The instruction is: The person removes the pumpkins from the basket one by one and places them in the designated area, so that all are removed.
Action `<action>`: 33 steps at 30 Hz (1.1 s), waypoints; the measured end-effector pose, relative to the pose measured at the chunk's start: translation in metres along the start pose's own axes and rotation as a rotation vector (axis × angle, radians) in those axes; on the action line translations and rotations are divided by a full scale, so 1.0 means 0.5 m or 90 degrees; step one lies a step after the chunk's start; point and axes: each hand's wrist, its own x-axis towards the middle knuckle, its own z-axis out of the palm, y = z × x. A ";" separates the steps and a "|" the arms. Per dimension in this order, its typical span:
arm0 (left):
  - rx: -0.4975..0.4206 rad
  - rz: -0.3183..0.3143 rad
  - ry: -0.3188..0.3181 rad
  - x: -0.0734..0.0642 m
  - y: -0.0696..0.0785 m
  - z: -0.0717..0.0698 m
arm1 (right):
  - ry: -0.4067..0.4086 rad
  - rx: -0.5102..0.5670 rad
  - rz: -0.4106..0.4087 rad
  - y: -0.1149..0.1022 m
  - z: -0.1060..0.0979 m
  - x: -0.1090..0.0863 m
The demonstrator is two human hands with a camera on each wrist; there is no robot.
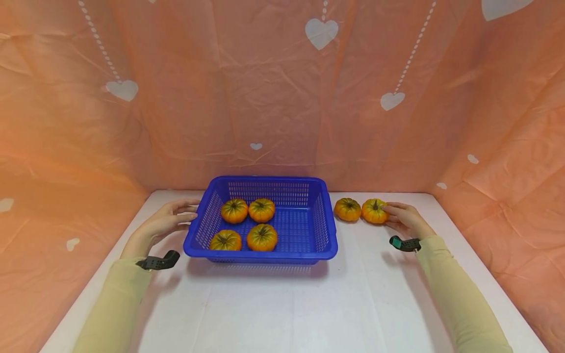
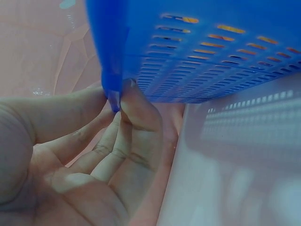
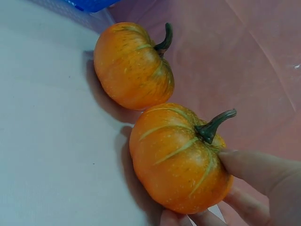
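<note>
Gripping a ribbed orange pumpkin with a dark green stem [image 1: 373,213], the right hand [image 1: 407,220] sets its thumb near the stem and its other fingers against the lower side. This pumpkin is at the far right of the white surface [image 1: 282,309]; whether it bears fully on that surface, I cannot tell. Just to its left lies a second ribbed orange pumpkin [image 1: 347,210], so close that the two touch or nearly touch.

Farther left, near the back of the surface, sits a rectangular blue plastic basket with slotted walls [image 1: 260,255]. The left hand [image 1: 162,224] pinches the basket's left rim, thumb on one side and fingers on the other. Inside, toward the left, lie four more pumpkins of the same kind: a far left pumpkin [image 1: 234,211] beside a far right pumpkin [image 1: 262,210], and a near left pumpkin [image 1: 225,241] beside a near right pumpkin [image 1: 262,238].

Pale yellow-green sleeves [image 1: 456,294] cover the person's arms, and a black wrist device [image 1: 158,263] is on each wrist. Behind and at both sides hangs an orange-pink cloth [image 1: 273,98] printed with white hearts [image 1: 321,33].
</note>
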 end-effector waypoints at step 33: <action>-0.002 0.004 0.013 0.003 -0.010 0.001 | 0.026 0.008 -0.006 0.005 -0.004 -0.001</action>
